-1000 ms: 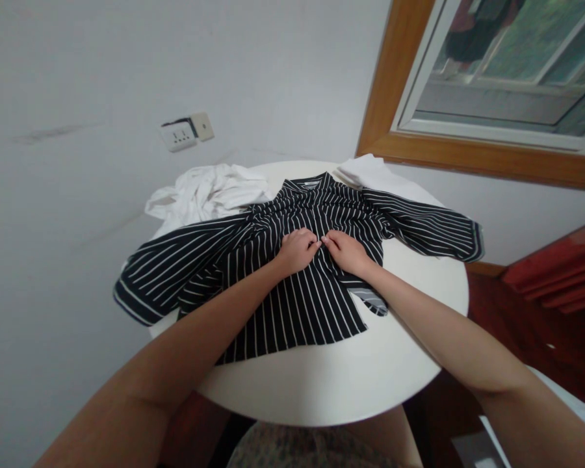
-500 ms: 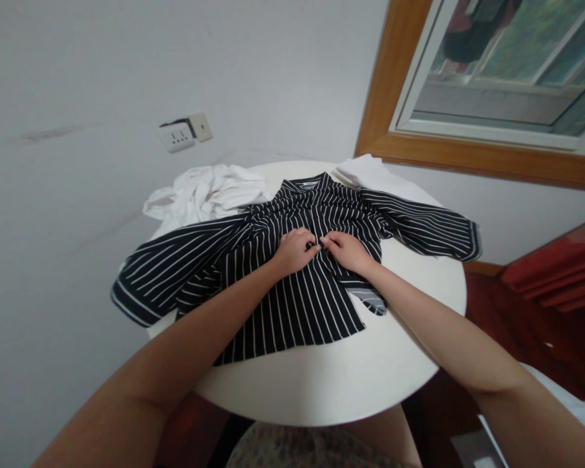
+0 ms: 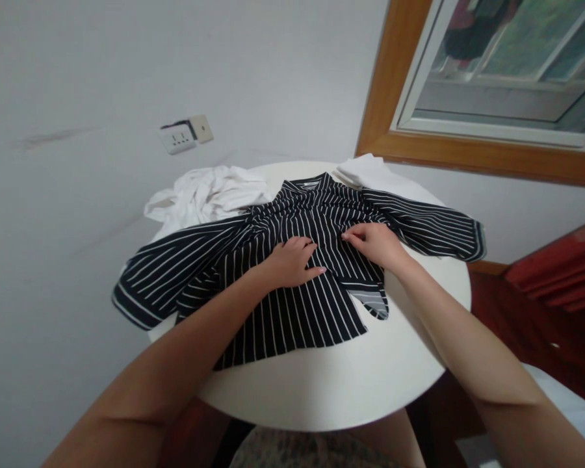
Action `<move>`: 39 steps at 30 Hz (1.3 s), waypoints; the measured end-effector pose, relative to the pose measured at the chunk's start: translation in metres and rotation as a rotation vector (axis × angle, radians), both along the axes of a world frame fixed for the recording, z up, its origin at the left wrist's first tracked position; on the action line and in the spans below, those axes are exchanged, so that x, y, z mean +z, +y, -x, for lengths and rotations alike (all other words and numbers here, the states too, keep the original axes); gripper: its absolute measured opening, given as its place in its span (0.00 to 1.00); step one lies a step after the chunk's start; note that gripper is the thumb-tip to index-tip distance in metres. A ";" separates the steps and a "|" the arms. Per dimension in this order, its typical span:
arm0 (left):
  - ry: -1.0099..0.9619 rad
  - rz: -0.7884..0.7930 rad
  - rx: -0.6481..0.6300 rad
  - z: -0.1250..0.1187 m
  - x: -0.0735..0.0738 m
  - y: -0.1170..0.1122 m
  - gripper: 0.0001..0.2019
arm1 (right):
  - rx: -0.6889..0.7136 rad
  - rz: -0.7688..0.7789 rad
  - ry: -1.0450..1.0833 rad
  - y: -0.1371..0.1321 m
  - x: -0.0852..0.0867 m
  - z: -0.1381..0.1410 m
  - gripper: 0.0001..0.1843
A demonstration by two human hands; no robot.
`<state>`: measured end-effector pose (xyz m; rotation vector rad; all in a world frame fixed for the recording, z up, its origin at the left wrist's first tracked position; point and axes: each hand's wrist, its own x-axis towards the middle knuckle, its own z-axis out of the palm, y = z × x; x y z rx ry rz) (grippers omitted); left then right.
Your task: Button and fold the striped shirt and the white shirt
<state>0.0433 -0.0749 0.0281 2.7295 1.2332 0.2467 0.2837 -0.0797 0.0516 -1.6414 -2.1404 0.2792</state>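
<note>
A black shirt (image 3: 287, 318) with white stripes is spread over a round white table, collar at the far side and sleeves out to both sides. My left hand (image 3: 292, 262) rests on the middle of its front, palm down, fingers and thumb apart. To the right, my right hand (image 3: 376, 244) has its thumb and fingers pinched together on the shirt's front panel. The hem is uneven, and a pale inner side of the cloth shows at the lower right corner.
The round white table (image 3: 322, 390) has its near edge close to my body. Crumpled white cloth (image 3: 209, 194) lies at the back left, and folded white cloth (image 3: 394, 181) at the back right. Behind are a wall socket (image 3: 178, 138) and a wood-framed window (image 3: 468, 156).
My right hand has moved right, away from the left hand. My left hand has spread its fingers and lies flatter. The shirt front between them looks smoother.
</note>
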 end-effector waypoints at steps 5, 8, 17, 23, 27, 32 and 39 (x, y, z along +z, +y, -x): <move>0.070 0.095 0.000 0.003 0.001 -0.002 0.41 | 0.166 0.094 -0.127 -0.007 -0.017 -0.001 0.22; 0.080 0.142 -0.009 0.007 0.000 0.009 0.42 | 0.228 0.100 -0.155 -0.002 -0.030 -0.003 0.27; 0.037 0.104 -0.060 0.024 -0.007 0.045 0.37 | 0.252 -0.015 -0.130 0.019 -0.045 -0.005 0.27; -0.098 -0.059 -0.104 0.022 0.008 0.043 0.19 | 0.219 -0.121 -0.064 0.021 -0.041 0.002 0.27; -0.186 0.008 -0.209 0.008 0.014 0.027 0.12 | 0.221 -0.158 -0.064 0.017 -0.025 0.003 0.15; -0.314 0.149 -0.248 0.001 0.010 0.018 0.13 | 0.278 -0.031 0.049 0.005 -0.007 0.007 0.07; -0.278 0.193 -0.293 0.000 0.020 0.009 0.12 | 0.361 0.210 0.144 -0.011 0.011 0.002 0.10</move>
